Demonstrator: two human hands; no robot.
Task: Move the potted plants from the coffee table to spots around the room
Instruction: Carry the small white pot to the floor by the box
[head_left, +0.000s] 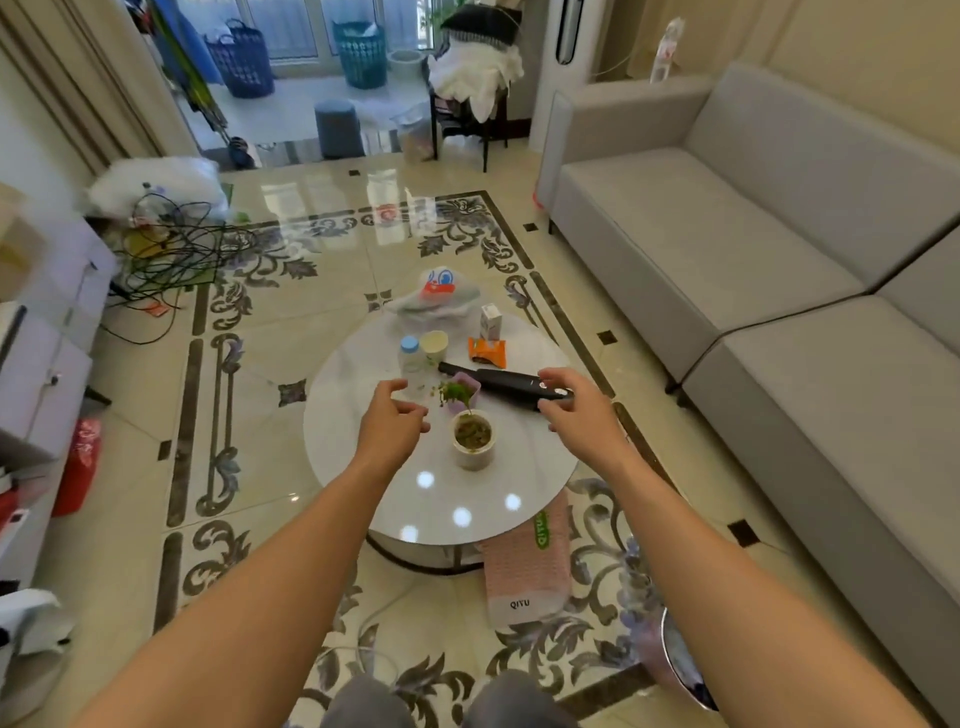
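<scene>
Two small potted plants stand near the middle of the round white coffee table (363, 499). The nearer one is a cream pot (473, 441) with brownish soil and a thin sprout. Just behind it sits a pink pot (461, 393) with small green leaves. My left hand (395, 423) hovers left of the pots, fingers curled and apart, holding nothing. My right hand (569, 410) hovers to their right, above the end of a black handheld device (506, 385), fingers spread and empty.
The table also holds a clear bottle with a blue cap (411, 361), a paper cup (434, 347), an orange snack pack (487, 352), a small carton (490, 321) and a plastic bag (439, 296). A grey sofa (753, 249) stands on the right. Tangled cables (166, 249) lie on the left, and a pink towel (527, 571) is by the table base.
</scene>
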